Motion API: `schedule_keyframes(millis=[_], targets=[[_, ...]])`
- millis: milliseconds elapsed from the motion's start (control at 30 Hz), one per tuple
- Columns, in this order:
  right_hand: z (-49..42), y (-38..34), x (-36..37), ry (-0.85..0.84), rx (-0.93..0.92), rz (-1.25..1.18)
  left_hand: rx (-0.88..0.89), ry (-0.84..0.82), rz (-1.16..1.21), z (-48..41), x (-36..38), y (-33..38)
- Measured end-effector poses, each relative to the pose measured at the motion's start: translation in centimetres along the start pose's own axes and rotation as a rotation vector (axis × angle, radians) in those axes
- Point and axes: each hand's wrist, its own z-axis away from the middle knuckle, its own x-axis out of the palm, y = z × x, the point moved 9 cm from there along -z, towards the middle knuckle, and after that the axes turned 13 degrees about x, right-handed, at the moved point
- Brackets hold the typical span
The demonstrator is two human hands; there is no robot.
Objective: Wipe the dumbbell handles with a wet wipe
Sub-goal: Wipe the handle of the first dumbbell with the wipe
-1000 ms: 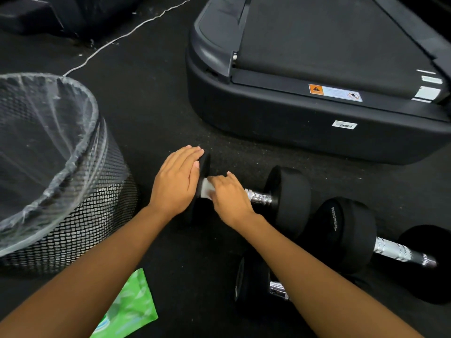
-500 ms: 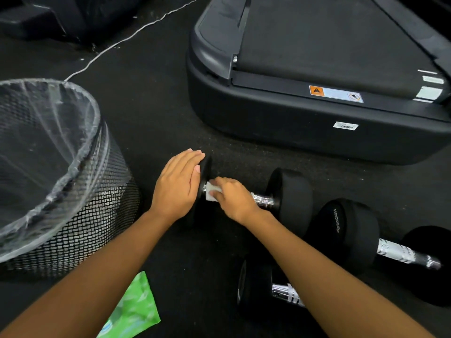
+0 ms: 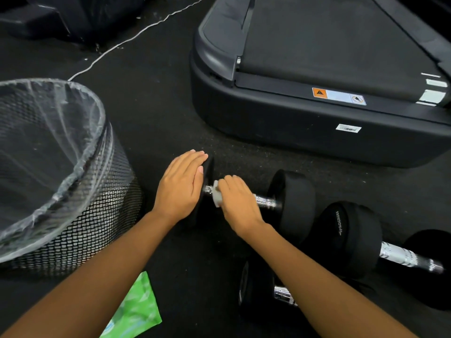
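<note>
Right now your right hand (image 3: 238,203) is curled over the chrome handle (image 3: 264,202) of the dumbbell (image 3: 295,203) that lies on the dark floor (image 3: 158,123). The fingers wrap over the top and pinch the white wet wipe (image 3: 216,196) against the metal. The wipe shows only as a folded edge poking out at the left of your fist, close to the handle's left end. How far it wraps beneath the bar is hard to tell from this angle.

Your left hand (image 3: 180,186) lies flat, fingers straight and pressed together, palm resting on the dumbbell's left weight head (mostly hidden beneath it).

A second dumbbell (image 3: 351,237) sits just beside the first on the right. A third dumbbell (image 3: 253,289) lies nearer you, partly behind your right forearm. The mesh bin (image 3: 73,215) with its clear liner stands to the left, and a green packet (image 3: 136,311) lies beside your left forearm. The treadmill (image 3: 292,132) is beyond the dumbbells.
</note>
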Motion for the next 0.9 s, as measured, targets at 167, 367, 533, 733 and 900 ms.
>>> schedule_keyframes(millis=[167, 367, 533, 733, 900], targets=[[1.1, 3.5, 0.0, -0.093, 0.148, -0.012, 0.004, 0.019, 0.009, 0.1, -0.2, 0.1], [-1.5, 3.6, 0.7, -0.362, 0.232, 0.023, 0.011, 0.028, 0.019, 0.0, -0.1, 0.1], [-1.5, 2.5, 1.3, -0.415, 0.208, -0.234, 0.005, 0.016, 0.005, 0.1, 0.0, 0.1], [-1.6, 5.5, 0.9, -0.522, 0.311, -0.23, 0.002, 0.019, 0.019, 0.0, -0.1, 0.2], [-2.5, 3.4, 1.4, -0.497, 0.299, -0.048, 0.009, 0.038, 0.017, -0.1, -0.3, 0.2]])
